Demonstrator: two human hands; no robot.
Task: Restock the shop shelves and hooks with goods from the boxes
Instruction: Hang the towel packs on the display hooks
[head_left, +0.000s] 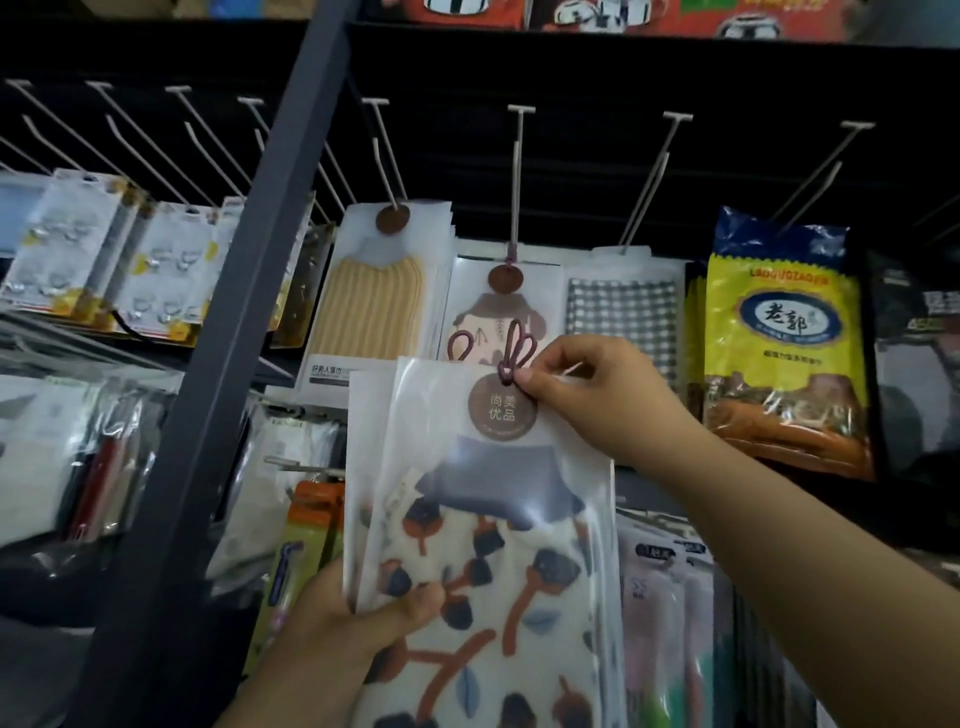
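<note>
I hold a clear packet with a patterned hand towel (483, 525) upright before the hook wall. My left hand (358, 618) grips its lower left edge, thumb across the front. My right hand (587, 395) pinches the packet's top beside the brown round label and the purple hanging loop (511, 353). Behind the first packet a second one shows at its left edge. Just above, a white hook (517, 182) carries a similar towel packet (498, 306). The hook to its left (384, 150) holds a yellow striped towel packet (369, 301).
A dark metal upright (249, 291) slants through the left of the view. Grey checked cloth packets (623, 317) and yellow snack-like bags (784, 353) hang to the right. Blister packs (104, 260) hang on the left, toothbrush packs (670, 623) lower down. Several bare hooks stick out along the top.
</note>
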